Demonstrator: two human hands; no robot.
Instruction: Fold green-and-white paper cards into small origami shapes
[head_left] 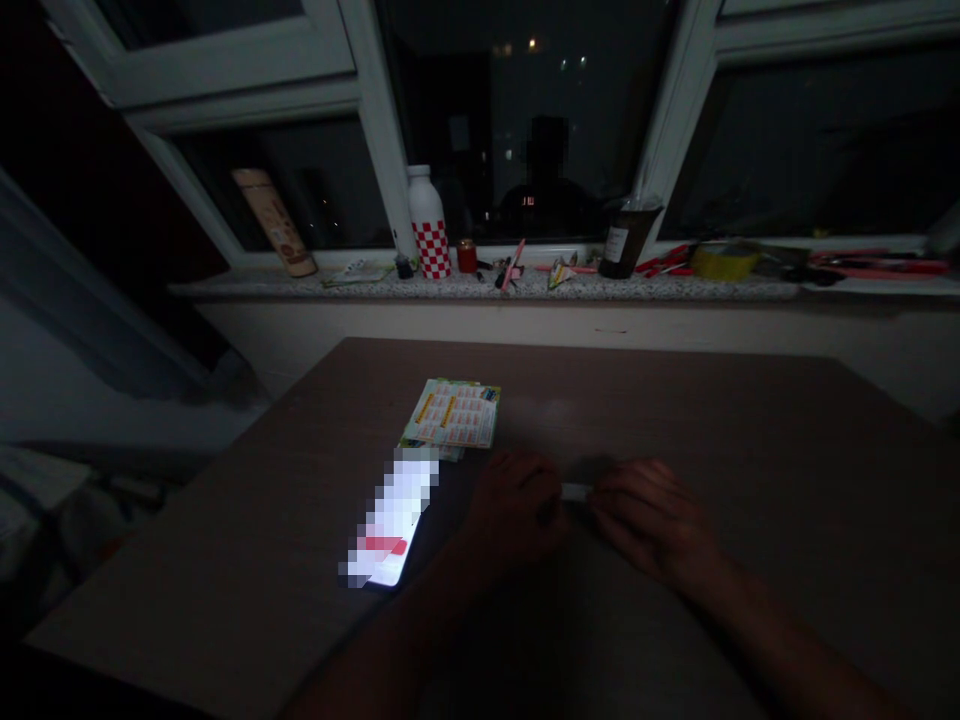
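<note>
Over the middle of the dim table, my left hand (519, 508) and my right hand (651, 515) face each other with curled fingers. A small white strip (575, 492) bridges the gap between them, one end at each hand's fingertips. Its ends are hidden by the fingers, and the dark keeps me from telling what it is. Left of my left hand lies a lit phone (397, 515), its screen partly blurred. Just beyond the phone is a small stack of printed cards (456, 413) with rows of red print and yellow bands.
The brown table (675, 400) reaches to the wall under a window. On the stone sill (360, 290) stand a tan flask (274, 222), a red-checked white bottle (430, 225), a small red jar (466, 256), a dark cup (624, 240) and yellow tape (724, 262).
</note>
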